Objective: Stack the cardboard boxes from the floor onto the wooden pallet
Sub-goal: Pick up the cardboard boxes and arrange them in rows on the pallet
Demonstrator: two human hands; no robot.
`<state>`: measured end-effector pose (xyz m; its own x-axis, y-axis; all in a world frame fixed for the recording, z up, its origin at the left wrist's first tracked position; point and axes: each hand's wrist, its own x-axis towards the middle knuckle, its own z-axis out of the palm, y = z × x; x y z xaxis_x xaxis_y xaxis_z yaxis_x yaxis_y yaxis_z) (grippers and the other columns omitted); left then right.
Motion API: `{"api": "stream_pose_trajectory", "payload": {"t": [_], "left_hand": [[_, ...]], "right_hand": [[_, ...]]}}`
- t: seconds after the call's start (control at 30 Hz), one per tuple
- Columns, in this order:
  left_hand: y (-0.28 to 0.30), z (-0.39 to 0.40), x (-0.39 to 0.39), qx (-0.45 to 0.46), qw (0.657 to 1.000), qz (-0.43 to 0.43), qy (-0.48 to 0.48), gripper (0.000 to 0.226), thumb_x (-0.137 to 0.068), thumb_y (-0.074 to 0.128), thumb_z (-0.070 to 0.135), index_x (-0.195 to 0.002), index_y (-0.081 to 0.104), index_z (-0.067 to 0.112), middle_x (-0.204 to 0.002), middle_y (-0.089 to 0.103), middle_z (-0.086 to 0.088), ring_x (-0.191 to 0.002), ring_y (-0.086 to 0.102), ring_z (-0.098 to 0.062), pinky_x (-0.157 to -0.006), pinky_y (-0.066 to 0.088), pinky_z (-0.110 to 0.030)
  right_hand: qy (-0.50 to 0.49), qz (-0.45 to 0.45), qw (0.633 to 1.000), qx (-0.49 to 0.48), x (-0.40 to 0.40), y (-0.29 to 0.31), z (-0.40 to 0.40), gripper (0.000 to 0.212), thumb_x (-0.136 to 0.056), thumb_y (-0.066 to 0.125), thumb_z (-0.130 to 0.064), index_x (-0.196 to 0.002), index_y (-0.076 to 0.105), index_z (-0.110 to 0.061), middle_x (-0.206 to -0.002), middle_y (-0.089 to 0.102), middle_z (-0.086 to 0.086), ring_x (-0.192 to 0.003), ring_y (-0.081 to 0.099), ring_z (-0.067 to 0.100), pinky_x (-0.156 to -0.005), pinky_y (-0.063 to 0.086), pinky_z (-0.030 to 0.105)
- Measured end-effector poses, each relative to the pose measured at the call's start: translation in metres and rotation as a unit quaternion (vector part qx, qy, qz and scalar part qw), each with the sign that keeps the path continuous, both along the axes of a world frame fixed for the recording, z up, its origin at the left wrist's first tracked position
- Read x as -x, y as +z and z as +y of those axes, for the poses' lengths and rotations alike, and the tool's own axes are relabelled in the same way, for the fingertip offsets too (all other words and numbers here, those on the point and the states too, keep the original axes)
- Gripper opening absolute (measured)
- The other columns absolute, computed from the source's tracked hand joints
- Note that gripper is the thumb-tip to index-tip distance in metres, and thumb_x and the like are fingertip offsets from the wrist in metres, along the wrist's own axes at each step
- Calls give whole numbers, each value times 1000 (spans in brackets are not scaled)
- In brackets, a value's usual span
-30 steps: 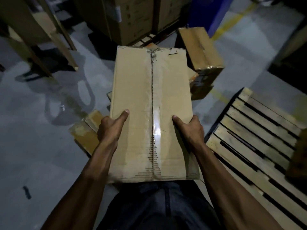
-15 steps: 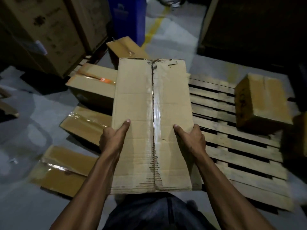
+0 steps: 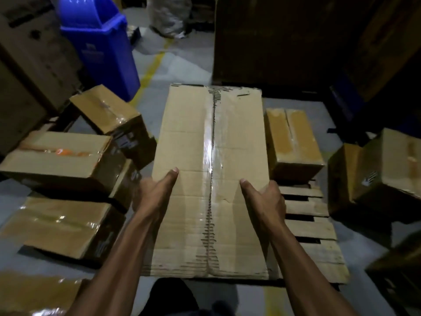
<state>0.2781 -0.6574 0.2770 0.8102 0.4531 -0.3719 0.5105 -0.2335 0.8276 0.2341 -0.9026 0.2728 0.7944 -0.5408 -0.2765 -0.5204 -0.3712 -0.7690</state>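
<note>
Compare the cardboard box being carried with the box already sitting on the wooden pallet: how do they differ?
The carried box is held in the air by the left hand and right hand; the box on the pallet rests on the wooden pallet, untouched. The carried box looks larger, though it is nearer the camera. Both are brown cardboard, sealed with clear tape along the top seam.

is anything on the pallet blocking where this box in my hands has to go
One smaller box already sits on the pallet, just right of the held box. The slats nearer you look free; what lies under the held box is hidden.
</note>
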Motion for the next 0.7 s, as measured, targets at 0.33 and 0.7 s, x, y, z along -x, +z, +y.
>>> {"api": "stream_pose_trajectory", "payload": {"t": [0.33, 0.7], "left_hand": [[32, -86, -94, -22, 996, -38, -76, 86, -53, 61, 85, -102, 72, 15, -96, 73, -8, -91, 68, -34, -89, 57, -49], [39, -117, -229, -49, 995, -9, -86, 73, -69, 63, 80, -101, 70, 15, -97, 72, -8, -90, 66, -34, -87, 56, -48]], "right_hand": [[-38, -53, 998, 7, -74, 29, -88, 66, -84, 66, -63, -127, 52, -15, -118, 60, 7, -102, 52, 26, -81, 39, 34], [-73, -24, 997, 21, -198, 45, -109, 61, -82, 68, -62, -121, 54, -17, -109, 62, 5, -107, 58, 32, -84, 47, 37]]}}
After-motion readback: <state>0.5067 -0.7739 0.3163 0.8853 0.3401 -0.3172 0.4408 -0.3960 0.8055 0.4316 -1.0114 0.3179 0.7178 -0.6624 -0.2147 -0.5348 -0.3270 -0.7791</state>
